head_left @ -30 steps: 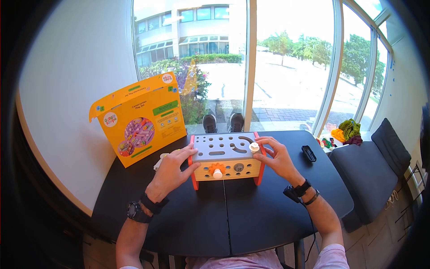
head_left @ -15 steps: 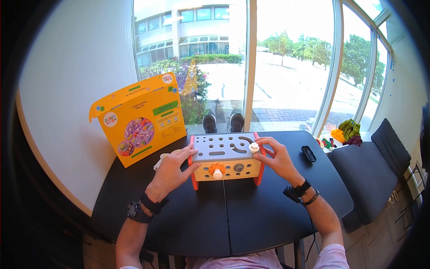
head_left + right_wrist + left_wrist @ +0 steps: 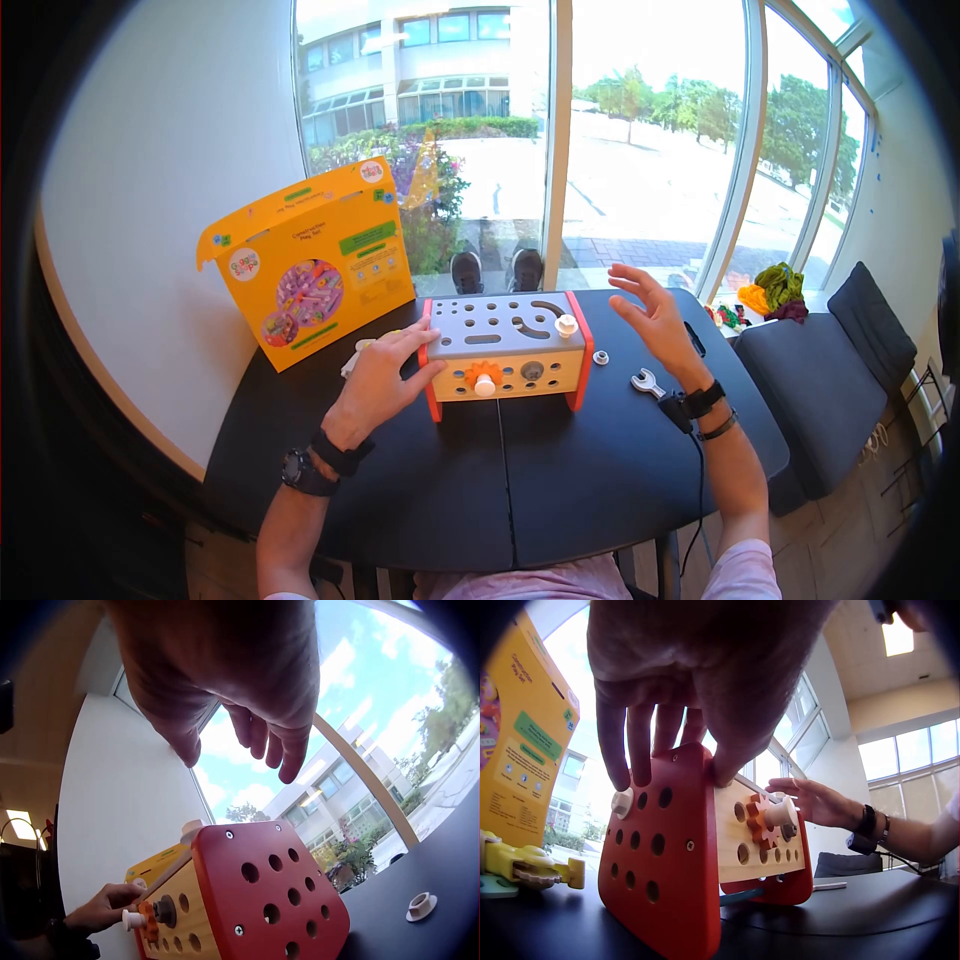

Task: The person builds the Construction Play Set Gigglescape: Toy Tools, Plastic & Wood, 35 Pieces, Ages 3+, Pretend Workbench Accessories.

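The toy workbench (image 3: 505,350) stands on the black table, with a grey perforated top and red side panels (image 3: 664,855). My left hand (image 3: 378,385) holds its left end, thumb at the front edge and fingers over the red side. My right hand (image 3: 655,325) is raised to the right of the bench, fingers apart, touching nothing. A white screw head (image 3: 566,326) stands at the top's right end. On the front are an orange gear (image 3: 762,820) with a white screw (image 3: 782,815) and a grey round piece (image 3: 165,911).
A white nut (image 3: 600,357) and a white wrench (image 3: 647,382) lie right of the bench. A black case is partly behind the right hand. The yellow box (image 3: 315,270) stands at the back left, with a yellow toy piece (image 3: 532,862) near it. A cable runs from the right wrist.
My right hand has left the white screw head and moved right and up, uncovering the nut and wrench. My left hand stays on the bench.
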Tool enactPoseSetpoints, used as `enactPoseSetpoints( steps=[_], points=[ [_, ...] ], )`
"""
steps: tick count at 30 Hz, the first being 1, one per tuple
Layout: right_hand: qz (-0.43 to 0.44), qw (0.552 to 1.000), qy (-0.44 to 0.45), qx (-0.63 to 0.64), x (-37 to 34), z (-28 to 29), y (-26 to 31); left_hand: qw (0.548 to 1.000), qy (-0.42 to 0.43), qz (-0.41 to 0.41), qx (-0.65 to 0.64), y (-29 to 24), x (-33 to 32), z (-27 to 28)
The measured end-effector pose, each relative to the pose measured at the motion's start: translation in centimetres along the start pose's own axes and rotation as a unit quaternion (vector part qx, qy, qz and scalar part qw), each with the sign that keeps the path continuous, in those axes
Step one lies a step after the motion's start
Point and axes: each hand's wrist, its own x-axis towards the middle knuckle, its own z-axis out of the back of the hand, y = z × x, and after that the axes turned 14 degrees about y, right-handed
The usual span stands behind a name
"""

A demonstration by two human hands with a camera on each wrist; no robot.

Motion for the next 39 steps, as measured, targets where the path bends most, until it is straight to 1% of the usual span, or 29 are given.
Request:
enactPoseSetpoints(
  steps=[2,5,7,10,13,15,17,21,24,26,28,30,33,36,39],
  points=[
    [-0.015,1.0,-0.003,-0.022,-0.3,1.0,-0.4,1.0,-0.002,0.003,0.003,0.0,0.0,0.0],
    [-0.08,0.993,0.025,-0.08,-1.2,1.7,-1.4,1.0,-0.006,0.005,0.013,-0.1,0.0,-0.1],
    [-0.088,0.989,0.065,-0.098,-1.7,2.1,-3.2,1.0,-0.013,-0.005,0.024,0.0,0.1,-0.1],
    [-0.093,0.973,0.131,-0.163,-2.3,2.5,-5.4,0.998,0.031,0.015,-0.045,0.6,0.2,1.4],
    [-0.095,0.948,0.178,-0.247,-3.3,2.6,-6.2,0.988,-0.02,0.085,-0.128,1.7,0.3,3.3],
    [-0.1,0.928,0.209,-0.293,-3.8,3.3,-7.4,0.982,-0.016,0.147,-0.114,3.2,-0.2,4.7],
    [-0.111,0.929,0.21,-0.282,-4.5,3.7,-7.5,0.987,-0.018,0.147,-0.058,6.0,-1.0,5.2],
    [-0.136,0.931,0.217,-0.26,-5.2,4.0,-7.4,0.98,0.022,0.198,0.023,11.7,-2.8,4.0],
    [-0.136,0.931,0.232,-0.247,-5.5,4.2,-8.3,0.965,0.081,0.249,0.005,14.8,-3.7,2.6],
    [-0.139,0.928,0.24,-0.247,-5.5,4.0,-9.0,0.961,0.083,0.264,0.014,16.4,-4.1,1.4],
    [-0.148,0.923,0.255,-0.248,-5.3,3.7,-9.2,0.957,0.081,0.276,0.021,16.9,-4.3,0.8],
    [-0.137,0.916,0.265,-0.267,-5.2,3.5,-9.5,0.954,0.077,0.287,0.029,17.3,-4.5,0.4],
    [-0.125,0.91,0.273,-0.286,-4.9,3.2,-9.8,0.915,0.14,0.376,0.039,13.5,-3.6,1.8],
    [-0.115,0.91,0.267,-0.295,-4.8,3.0,-9.9,0.902,0.194,0.38,0.062,14.7,-4.0,1.4],
    [-0.113,0.912,0.26,-0.296,-4.9,2.8,-9.8,0.902,0.222,0.365,0.065,16.8,-4.9,0.9]
  ],
)
